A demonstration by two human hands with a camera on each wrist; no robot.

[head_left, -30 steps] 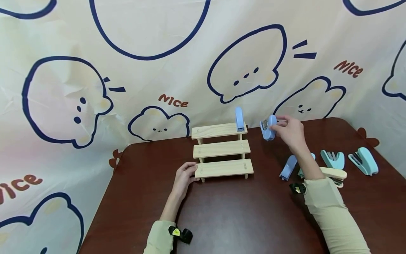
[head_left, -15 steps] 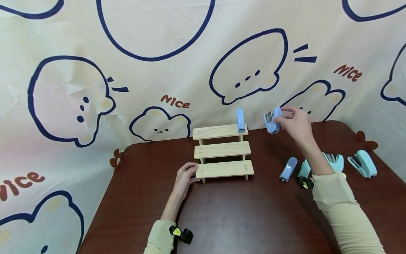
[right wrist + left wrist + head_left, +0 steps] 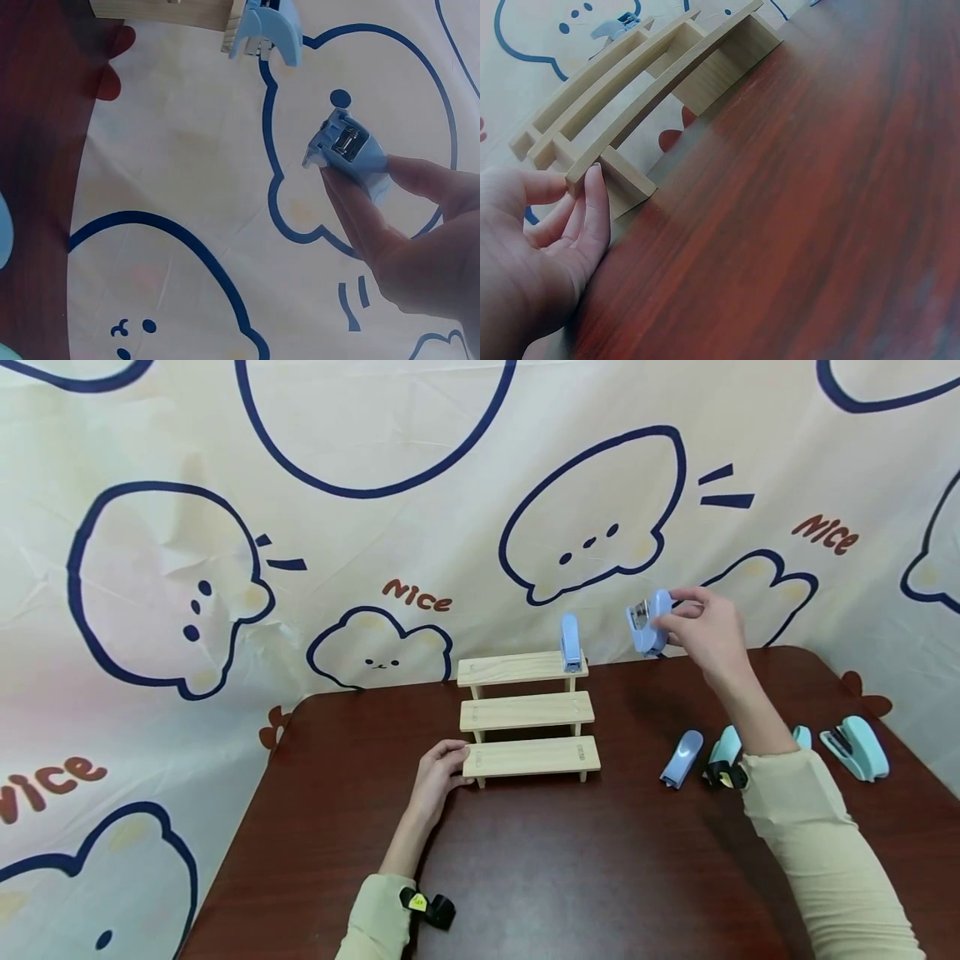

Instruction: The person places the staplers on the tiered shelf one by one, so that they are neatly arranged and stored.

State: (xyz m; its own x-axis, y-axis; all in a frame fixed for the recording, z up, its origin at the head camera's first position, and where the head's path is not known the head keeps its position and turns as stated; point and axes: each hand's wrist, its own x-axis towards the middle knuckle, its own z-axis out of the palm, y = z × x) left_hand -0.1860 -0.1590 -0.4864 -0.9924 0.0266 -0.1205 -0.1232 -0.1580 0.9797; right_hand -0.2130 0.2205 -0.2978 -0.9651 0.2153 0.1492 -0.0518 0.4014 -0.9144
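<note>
A three-step wooden display stand (image 3: 531, 757) stands on the table. My left hand (image 3: 435, 781) pinches the left end of its lowest step, thumb and fingers on either side of the board (image 3: 592, 161). My right hand (image 3: 711, 631) holds a light blue stapler (image 3: 649, 623) in the air to the right of the stand, between thumb and fingers. In the right wrist view, the held stapler (image 3: 356, 150) shows its metal part. Another light blue stapler (image 3: 571, 643) stands upright at the right end of the top step.
On the right side of the table (image 3: 525, 868) lie a blue stapler (image 3: 682, 760), a mint stapler (image 3: 726, 747) partly behind the wrist camera, and another mint stapler (image 3: 857, 748). My right forearm covers part of this group. A printed cloth (image 3: 360, 552) hangs behind the table.
My right hand has lifted the blue stapler higher and slightly to the right. The left hand keeps its hold on the stand, which has stayed in place.
</note>
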